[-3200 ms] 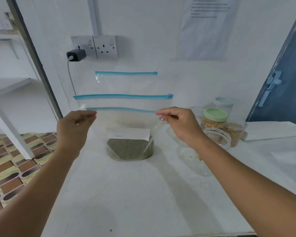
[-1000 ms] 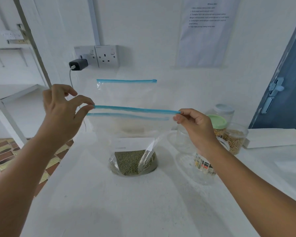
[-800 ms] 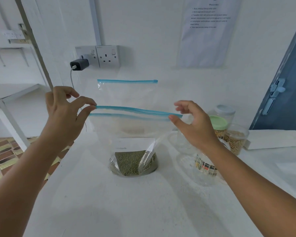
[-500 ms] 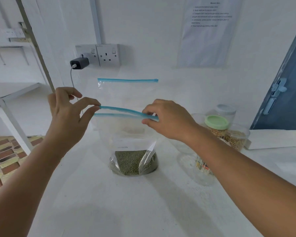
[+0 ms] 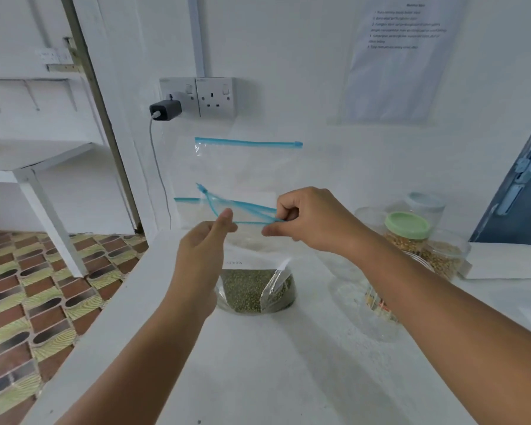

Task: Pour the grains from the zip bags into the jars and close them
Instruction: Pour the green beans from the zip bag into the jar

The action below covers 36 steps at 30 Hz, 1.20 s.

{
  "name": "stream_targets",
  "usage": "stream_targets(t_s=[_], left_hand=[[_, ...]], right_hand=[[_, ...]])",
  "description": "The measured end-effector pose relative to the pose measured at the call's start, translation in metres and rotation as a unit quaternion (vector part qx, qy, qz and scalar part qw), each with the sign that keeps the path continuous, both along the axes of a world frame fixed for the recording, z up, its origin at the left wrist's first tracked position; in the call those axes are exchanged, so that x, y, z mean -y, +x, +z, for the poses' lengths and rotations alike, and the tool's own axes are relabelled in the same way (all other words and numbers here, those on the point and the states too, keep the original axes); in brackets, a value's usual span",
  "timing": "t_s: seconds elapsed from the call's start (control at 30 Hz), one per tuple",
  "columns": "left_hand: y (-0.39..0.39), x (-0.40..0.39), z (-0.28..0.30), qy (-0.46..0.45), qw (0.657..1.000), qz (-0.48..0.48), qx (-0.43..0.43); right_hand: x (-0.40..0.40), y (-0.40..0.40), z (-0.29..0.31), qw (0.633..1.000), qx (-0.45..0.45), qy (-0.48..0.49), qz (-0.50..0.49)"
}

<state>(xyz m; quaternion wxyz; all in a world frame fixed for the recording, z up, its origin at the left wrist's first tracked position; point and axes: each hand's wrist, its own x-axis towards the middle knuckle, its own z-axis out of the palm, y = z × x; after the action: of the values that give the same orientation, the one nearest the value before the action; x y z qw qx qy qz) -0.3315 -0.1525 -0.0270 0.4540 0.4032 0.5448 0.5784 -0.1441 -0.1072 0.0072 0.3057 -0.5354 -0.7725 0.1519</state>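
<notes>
— Grains (image 5: 252, 289) are sitting at the bottom of the zip bag (image 5: 255, 271), which is standing on the white counter (image 5: 258, 363) right in front of me. I'm reading them as small green ones.

— And the hands?

— Both are working at the blue zip strip (image 5: 246, 211) above the grains. Half a second ago the strip was stretched flat between hands held wide apart; now my left hand (image 5: 203, 250) is in close to the right hand (image 5: 313, 222), and the strip is bowing open into two separate blue lines. I'm judging that as the mouth parting, so pouring is getting near.

— Fingers?

— The left thumb (image 5: 226, 217) is pressing up against the near lip with the fingers curled behind it, pinching as far as I can tell. The right hand's fingers are curled tight, clamping the strip's other end between thumb and forefinger.

— Where is it going?

— An empty clear jar (image 5: 365, 299) is waiting just right of the bag, partly hidden by my right forearm (its lid I cannot find). Behind it, a green-lidded jar (image 5: 406, 231) and another grain-filled jar (image 5: 442, 256) are standing together, already filled. Further back, a second zip bag (image 5: 249, 167) is leaning on the wall under the socket (image 5: 215, 98).
</notes>
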Motion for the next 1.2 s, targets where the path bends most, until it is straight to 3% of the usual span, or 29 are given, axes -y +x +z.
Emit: stream_targets(t_s=[0.17, 0.37, 0.5, 0.9, 1.0, 1.2], left_hand=[[-0.001, -0.008, -0.005, -0.002, 1.000, 0.025, 0.017], [-0.010, -0.018, 0.014, 0.059, 0.990, 0.002, 0.125], [-0.006, -0.031, 0.032, 0.071, 0.985, -0.038, 0.150], [0.046, -0.064, 0.073, 0.054, 0.977, -0.096, 0.182], [0.056, -0.067, 0.062, 0.047, 0.972, -0.134, 0.187], [0.072, -0.060, 0.034, 0.084, 0.977, -0.179, 0.084]], right_hand=[[0.007, 0.002, 0.014, 0.996, -0.012, -0.089, 0.029], [0.003, 0.011, 0.035, 0.981, -0.179, -0.069, 0.002], [0.003, 0.020, 0.038, 0.962, -0.266, -0.048, -0.038], [0.014, 0.065, 0.036, 0.936, -0.338, 0.002, -0.101], [0.021, 0.074, 0.028, 0.944, -0.309, -0.008, -0.113], [0.026, 0.090, 0.021, 0.954, -0.267, -0.061, -0.125]])
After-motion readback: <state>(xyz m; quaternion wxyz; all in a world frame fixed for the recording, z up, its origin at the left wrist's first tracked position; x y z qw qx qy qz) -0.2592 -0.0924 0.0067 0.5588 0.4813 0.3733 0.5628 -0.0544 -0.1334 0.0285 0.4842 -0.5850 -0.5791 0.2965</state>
